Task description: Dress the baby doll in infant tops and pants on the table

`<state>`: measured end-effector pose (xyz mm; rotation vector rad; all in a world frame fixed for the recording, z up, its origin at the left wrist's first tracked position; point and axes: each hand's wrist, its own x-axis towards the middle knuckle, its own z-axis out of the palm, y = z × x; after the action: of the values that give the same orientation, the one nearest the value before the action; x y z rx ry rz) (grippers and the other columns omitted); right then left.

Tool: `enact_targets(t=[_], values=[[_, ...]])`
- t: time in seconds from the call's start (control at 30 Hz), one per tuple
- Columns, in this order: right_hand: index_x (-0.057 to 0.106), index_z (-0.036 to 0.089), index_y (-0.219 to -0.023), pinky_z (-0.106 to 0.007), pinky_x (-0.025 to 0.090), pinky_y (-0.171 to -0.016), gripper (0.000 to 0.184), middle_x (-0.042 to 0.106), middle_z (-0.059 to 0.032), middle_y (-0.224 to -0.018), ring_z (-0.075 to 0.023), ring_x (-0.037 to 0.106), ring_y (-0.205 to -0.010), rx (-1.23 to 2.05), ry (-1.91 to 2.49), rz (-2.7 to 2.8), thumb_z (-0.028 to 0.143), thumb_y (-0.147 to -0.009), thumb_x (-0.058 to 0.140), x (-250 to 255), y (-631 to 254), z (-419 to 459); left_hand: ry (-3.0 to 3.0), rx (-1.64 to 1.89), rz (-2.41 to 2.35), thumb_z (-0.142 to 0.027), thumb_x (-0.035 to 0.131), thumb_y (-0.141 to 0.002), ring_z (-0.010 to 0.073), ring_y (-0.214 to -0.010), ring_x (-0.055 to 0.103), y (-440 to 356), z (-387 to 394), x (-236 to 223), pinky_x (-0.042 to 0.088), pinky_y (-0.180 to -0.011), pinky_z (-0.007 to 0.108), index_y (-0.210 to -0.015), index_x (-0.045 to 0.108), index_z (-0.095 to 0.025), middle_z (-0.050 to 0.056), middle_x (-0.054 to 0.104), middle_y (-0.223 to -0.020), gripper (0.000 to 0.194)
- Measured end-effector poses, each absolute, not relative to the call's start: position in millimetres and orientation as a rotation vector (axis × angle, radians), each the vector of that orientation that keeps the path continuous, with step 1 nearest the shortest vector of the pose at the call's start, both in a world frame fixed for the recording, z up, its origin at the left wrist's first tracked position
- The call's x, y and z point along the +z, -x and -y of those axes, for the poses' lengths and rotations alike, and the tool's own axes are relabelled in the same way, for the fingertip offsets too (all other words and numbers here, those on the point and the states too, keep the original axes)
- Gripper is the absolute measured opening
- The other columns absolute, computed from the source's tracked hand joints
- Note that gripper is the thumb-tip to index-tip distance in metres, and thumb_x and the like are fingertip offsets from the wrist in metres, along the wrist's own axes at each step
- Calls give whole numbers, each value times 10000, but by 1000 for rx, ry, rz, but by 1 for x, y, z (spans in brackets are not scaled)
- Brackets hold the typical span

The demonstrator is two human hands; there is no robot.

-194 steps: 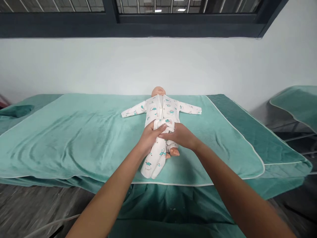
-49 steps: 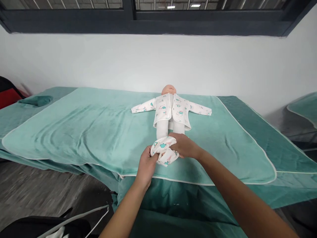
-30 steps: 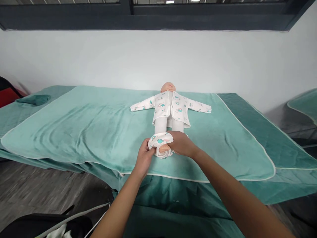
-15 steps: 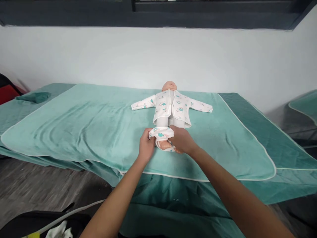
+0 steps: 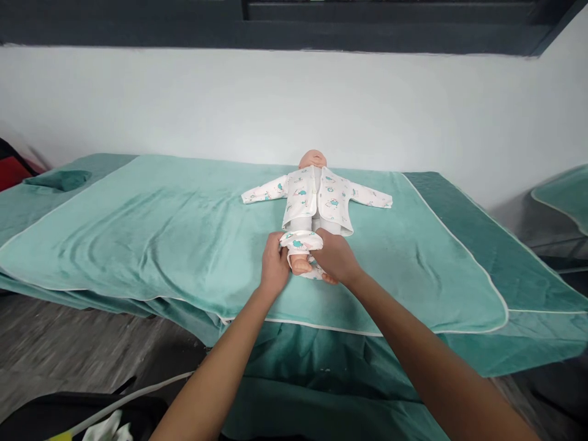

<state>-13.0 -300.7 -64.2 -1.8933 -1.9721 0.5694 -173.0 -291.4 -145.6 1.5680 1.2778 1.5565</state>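
A baby doll (image 5: 313, 158) lies on its back, its head toward the wall. It wears a white jacket (image 5: 299, 195) with teal print, open down the front, with both sleeves spread wide. Bunched around one lower leg are printed baby pants (image 5: 301, 241), and a bare foot (image 5: 301, 264) sticks out below the cloth. My left hand (image 5: 274, 264) pinches the left edge of the bunched pants. On the other side, my right hand (image 5: 337, 256) grips their right edge. The doll's other lower leg is mostly hidden behind my right hand.
A light teal blanket (image 5: 184, 226) with white piping covers the bed, over a darker teal cover (image 5: 487, 245). Behind stands a white wall (image 5: 275, 104). At lower left are a pale cable (image 5: 138, 392) and white crumpled cloth (image 5: 108, 427).
Both hands have shifted the bunched pants slightly up the leg, toward the doll's body. More of the bare foot and ankle now shows below the cloth.
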Motion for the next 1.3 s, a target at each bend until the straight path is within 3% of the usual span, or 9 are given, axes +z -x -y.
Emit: enact_targets(t=[0.3,0.63,0.77,0.87,1.0,1.1,1.2,1.3], values=[[587,222,-913,-281,303,-578,129,710,-63,-860,-215,612,-755,493,1928,2057,257,-848,481,-62,15,297,-1473,1425,-1252,-159,577,-815,160,-825,563,184,298,-144,424,-774,265,-989,642,-201,2,653,-926,190],[567,244,-974,-271,351,-615,156,691,-11,-832,-210,625,-768,667,1825,2075,283,-825,543,-54,11,308,-1376,1411,-1208,-169,602,-734,157,-820,571,188,300,-147,451,-799,273,-985,656,-198,-8,661,-895,258],[550,245,-1055,-275,399,-600,234,646,32,-712,-180,601,-628,1002,1655,2007,412,-892,571,-45,1,318,-1221,1433,-1067,-140,595,-649,180,-879,618,192,296,-142,481,-816,293,-981,676,-205,7,701,-929,348],[569,231,-1014,-277,445,-651,306,683,5,-816,-179,635,-732,1080,1438,1854,523,-923,556,-41,-13,319,-1051,1458,-946,-120,596,-612,195,-928,653,198,288,-132,495,-827,309,-955,696,-201,31,727,-972,367],[556,223,-971,-306,479,-804,297,704,-33,-1008,-180,658,-899,832,1356,1636,516,-956,513,-43,-32,298,-941,1559,-893,-168,639,-675,235,-1058,668,201,266,-107,513,-906,369,-942,699,-203,70,732,-1057,276],[556,220,-1059,-340,465,-823,269,665,-68,-1130,-221,630,-985,438,1555,1755,433,-907,620,-49,-36,275,-1159,1539,-1007,-220,679,-743,254,-1118,647,193,243,-87,484,-1006,421,-960,704,-191,81,717,-1093,220],[557,192,-1132,-371,444,-836,331,590,-140,-1261,-301,551,-1127,53,1722,2041,347,-868,682,-54,-29,256,-1623,1314,-1109,-133,710,-715,283,-1227,579,173,221,-73,410,-1112,466,-1077,686,-190,90,662,-1236,368],[561,171,-1110,-379,425,-833,202,603,-171,-1210,-323,532,-1120,-158,1786,2205,288,-946,571,-56,-17,247,-2121,1038,-1318,-51,740,-662,345,-1287,497,150,208,-67,401,-1100,512,-1183,626,-184,131,584,-1322,550]])
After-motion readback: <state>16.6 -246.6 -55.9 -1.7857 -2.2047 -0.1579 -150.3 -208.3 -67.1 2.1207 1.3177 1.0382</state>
